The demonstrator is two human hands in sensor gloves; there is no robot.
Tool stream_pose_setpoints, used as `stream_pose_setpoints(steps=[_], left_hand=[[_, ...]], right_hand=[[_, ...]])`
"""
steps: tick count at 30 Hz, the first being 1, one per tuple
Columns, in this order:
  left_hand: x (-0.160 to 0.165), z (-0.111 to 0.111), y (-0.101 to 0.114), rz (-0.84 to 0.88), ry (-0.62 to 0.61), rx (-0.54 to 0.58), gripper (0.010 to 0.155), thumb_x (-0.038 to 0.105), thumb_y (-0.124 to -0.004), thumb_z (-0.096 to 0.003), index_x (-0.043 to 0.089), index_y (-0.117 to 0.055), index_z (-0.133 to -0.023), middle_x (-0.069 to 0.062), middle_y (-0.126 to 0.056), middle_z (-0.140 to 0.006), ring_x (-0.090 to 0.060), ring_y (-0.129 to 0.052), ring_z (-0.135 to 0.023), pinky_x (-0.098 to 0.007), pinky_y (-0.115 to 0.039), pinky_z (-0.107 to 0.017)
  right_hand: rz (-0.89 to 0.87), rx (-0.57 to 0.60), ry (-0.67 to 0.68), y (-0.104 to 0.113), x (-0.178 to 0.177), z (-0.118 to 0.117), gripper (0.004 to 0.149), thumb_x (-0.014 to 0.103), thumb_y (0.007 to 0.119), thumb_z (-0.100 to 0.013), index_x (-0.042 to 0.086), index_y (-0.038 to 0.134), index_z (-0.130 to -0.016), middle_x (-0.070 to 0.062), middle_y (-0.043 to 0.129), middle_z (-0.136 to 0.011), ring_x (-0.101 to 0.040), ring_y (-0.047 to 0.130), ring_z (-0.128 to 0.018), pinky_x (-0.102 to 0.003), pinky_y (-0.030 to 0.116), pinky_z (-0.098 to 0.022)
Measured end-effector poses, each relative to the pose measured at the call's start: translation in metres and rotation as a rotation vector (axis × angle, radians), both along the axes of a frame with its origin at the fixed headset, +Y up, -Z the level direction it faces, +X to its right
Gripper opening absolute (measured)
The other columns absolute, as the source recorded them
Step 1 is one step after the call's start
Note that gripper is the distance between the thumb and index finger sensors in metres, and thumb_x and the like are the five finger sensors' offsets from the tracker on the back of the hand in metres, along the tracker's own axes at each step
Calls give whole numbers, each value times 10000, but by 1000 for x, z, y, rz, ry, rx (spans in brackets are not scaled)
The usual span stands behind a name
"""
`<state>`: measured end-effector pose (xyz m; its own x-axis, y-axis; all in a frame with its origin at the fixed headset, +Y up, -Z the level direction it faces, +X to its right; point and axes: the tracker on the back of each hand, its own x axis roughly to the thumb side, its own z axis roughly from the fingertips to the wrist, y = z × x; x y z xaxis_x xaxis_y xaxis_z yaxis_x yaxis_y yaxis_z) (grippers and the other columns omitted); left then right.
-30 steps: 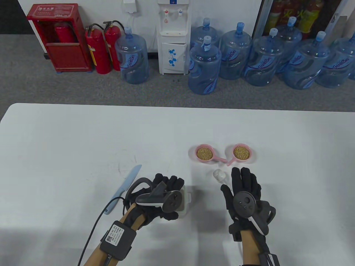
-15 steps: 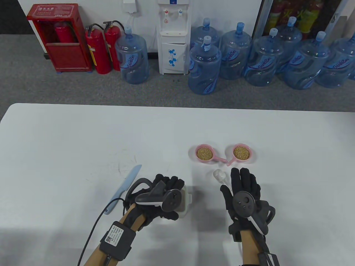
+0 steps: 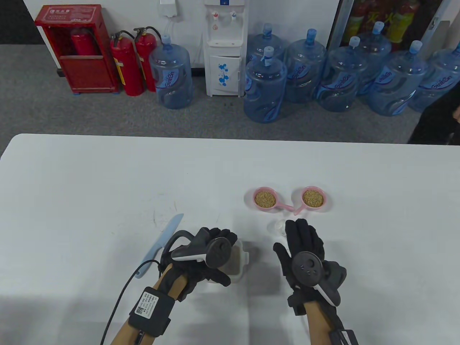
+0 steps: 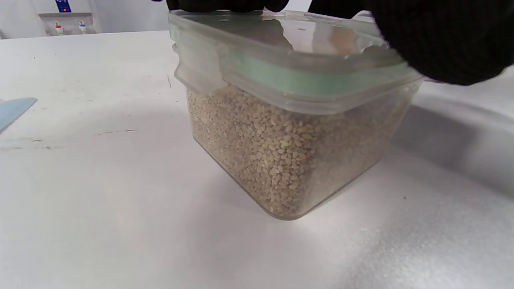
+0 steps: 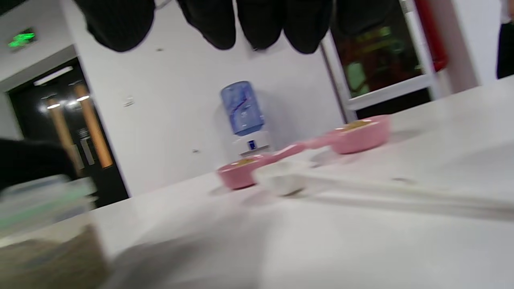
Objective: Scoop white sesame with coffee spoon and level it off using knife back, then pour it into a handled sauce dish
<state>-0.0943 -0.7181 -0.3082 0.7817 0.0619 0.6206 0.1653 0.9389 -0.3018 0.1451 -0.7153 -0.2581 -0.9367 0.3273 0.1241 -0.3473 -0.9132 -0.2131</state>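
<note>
A clear sesame container (image 3: 239, 264) with a green-sealed lid (image 4: 289, 60) stands near the table's front edge, full of pale seeds (image 4: 277, 152). My left hand (image 3: 210, 253) grips it from above, fingers (image 4: 441, 40) curled over the lid's rim. A white coffee spoon (image 3: 277, 226) lies on the table, its bowl (image 5: 283, 180) toward the two pink handled sauce dishes (image 3: 265, 198) (image 3: 313, 197), both holding seeds. My right hand (image 3: 293, 239) hovers over the spoon's handle with straight fingers, holding nothing. The light blue knife (image 3: 161, 242) lies left of my left hand.
The white table (image 3: 107, 179) stretches far to the back and left. Beyond its far edge stand water bottles (image 3: 266, 86) and a dispenser (image 3: 222, 46). A person in dark clothes (image 3: 436, 122) stands at the far right edge.
My right hand has slid left and forward, now covering most of the spoon. My left hand has turned slightly on the container. A person has come into view at the far right.
</note>
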Motion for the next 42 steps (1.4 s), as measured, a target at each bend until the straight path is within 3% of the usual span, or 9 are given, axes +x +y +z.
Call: stream_pose_setpoints(steps=[6, 12, 21, 27, 31, 34, 38, 42], left_hand=[[1, 2, 0, -34, 3, 24, 1099, 685, -811, -333, 198, -323, -1189, -88, -363, -1273, -440, -514, -1186, -559, -419, -855], [-2, 6, -4, 2, 13, 40, 1092, 688, -778, -334, 202, -306, -1191, -88, -339, -1277, -421, -476, -1209, -568, -424, -856], [-11, 14, -11, 19, 54, 61, 1030, 725, -692, -366, 246, -306, -1192, -57, -265, -1270, -387, -333, -1207, -557, -400, -858], [-22, 18, -6, -39, 56, 95, 964, 719, -642, -403, 261, -331, -1192, -65, -281, -1268, -376, -366, -1209, -553, -402, -859], [-41, 19, -5, 36, 150, 63, 878, 674, -630, -457, 259, -377, -1189, -66, -332, -1266, -373, -446, -1213, -559, -423, -856], [-51, 22, -5, 68, 240, 165, 761, 589, -652, -536, 246, -435, -1180, -64, -548, -1237, -360, -714, -1153, -563, -511, -836], [-50, 27, -3, 82, 368, 170, 688, 550, -676, -556, 186, -579, -1132, -30, -803, -1055, -287, -953, -935, -540, -609, -799], [-44, 29, 0, 58, 473, 170, 545, 470, -698, -586, 153, -721, -1029, 13, -936, -872, -229, -1062, -743, -504, -673, -766]], right_hand=[[103, -7, 169, -1, -55, 6, 704, 561, 613, -588, 195, 517, -1182, -141, 469, -1237, -404, 555, -1104, -596, 511, -778], [169, -70, 255, -12, -84, 7, 696, 544, 601, -593, 185, 510, -1182, -141, 471, -1237, -398, 568, -1103, -598, 513, -779], [239, -89, 282, -20, -93, 9, 707, 526, 606, -594, 129, 468, -1163, -178, 476, -1222, -386, 653, -1071, -572, 552, -774], [258, -67, 276, -21, -95, 10, 653, 522, 606, -595, 149, 598, -1131, -175, 497, -1211, -360, 703, -1047, -524, 604, -769], [259, -75, 275, -21, -95, 10, 649, 526, 607, -594, 157, 603, -1128, -176, 494, -1212, -358, 706, -1046, -519, 611, -768], [257, -79, 276, -21, -95, 9, 650, 529, 609, -593, 158, 605, -1127, -178, 491, -1213, -358, 708, -1044, -517, 612, -768], [255, -77, 277, -21, -95, 9, 648, 530, 615, -593, 153, 613, -1120, -181, 498, -1209, -358, 712, -1041, -516, 617, -765], [245, -71, 274, -21, -94, 9, 641, 530, 620, -591, 155, 627, -1111, -175, 510, -1205, -353, 730, -1033, -509, 635, -760]])
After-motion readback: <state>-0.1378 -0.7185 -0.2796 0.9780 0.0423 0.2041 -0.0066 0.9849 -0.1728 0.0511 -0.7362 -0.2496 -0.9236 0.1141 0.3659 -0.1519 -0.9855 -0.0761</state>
